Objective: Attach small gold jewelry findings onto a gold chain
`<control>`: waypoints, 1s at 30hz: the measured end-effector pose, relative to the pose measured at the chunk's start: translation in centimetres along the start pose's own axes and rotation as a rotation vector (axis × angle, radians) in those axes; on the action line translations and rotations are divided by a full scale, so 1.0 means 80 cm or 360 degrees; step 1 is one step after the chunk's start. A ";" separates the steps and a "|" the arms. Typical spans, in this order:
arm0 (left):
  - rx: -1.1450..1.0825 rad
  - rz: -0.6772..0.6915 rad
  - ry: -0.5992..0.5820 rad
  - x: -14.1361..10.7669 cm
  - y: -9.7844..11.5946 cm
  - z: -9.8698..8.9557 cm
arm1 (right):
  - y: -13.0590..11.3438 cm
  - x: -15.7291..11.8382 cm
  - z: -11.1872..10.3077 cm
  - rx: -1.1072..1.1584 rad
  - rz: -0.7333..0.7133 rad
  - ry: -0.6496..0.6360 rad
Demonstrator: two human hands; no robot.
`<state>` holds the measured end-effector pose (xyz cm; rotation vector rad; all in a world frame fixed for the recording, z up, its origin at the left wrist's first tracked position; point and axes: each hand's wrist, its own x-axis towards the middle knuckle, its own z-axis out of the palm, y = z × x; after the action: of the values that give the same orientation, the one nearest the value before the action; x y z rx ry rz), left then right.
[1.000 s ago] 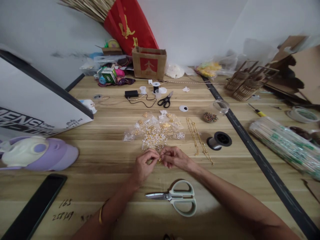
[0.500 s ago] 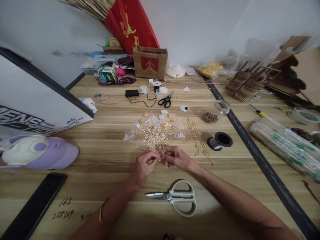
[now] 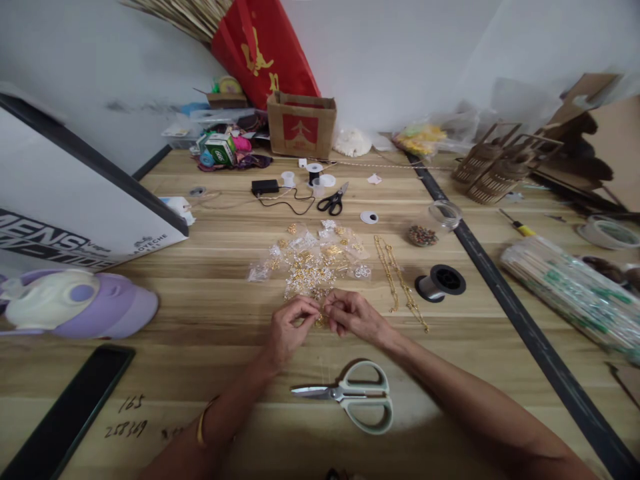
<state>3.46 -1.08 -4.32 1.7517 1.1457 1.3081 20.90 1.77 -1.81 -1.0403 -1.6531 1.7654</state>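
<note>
My left hand (image 3: 295,323) and my right hand (image 3: 353,315) meet fingertip to fingertip over the table, both in a pinch. What the fingertips hold is too small to make out; a little gold-coloured piece (image 3: 320,321) shows between and below them. Just beyond my hands lies a pile of silver and gold beads and findings (image 3: 307,275), partly in small clear bags. Thin clear thread appears to run down from my hands toward the pale-handled scissors (image 3: 367,397), which lie nearer to me. Right of the pile is a gold chain (image 3: 393,277).
A spool of wire (image 3: 440,283) and a clear jar of beads (image 3: 425,232) stand to the right. Black-handled scissors (image 3: 333,200) lie farther back. A phone (image 3: 70,413), a purple bottle (image 3: 105,303) and a large box (image 3: 75,207) take up the left; wrapped sticks (image 3: 575,290) lie right.
My right hand has shifted very slightly upward, and its fingertips are a touch farther from the left ones. Everything on the table stays in place.
</note>
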 end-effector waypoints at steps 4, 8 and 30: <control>-0.0042 -0.0032 -0.0032 0.000 -0.001 0.000 | 0.001 0.000 0.001 -0.0013 -0.0038 0.0021; -0.0137 -0.0109 -0.0062 0.000 0.000 0.000 | 0.003 0.001 0.001 -0.0031 -0.0045 0.0031; -0.0119 -0.0429 -0.0162 -0.002 -0.001 0.002 | 0.003 -0.001 -0.002 -0.0172 0.0026 -0.0075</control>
<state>3.59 -1.20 -4.46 1.5311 1.2110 1.0742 21.11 1.78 -2.06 -1.0701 -1.7908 1.7398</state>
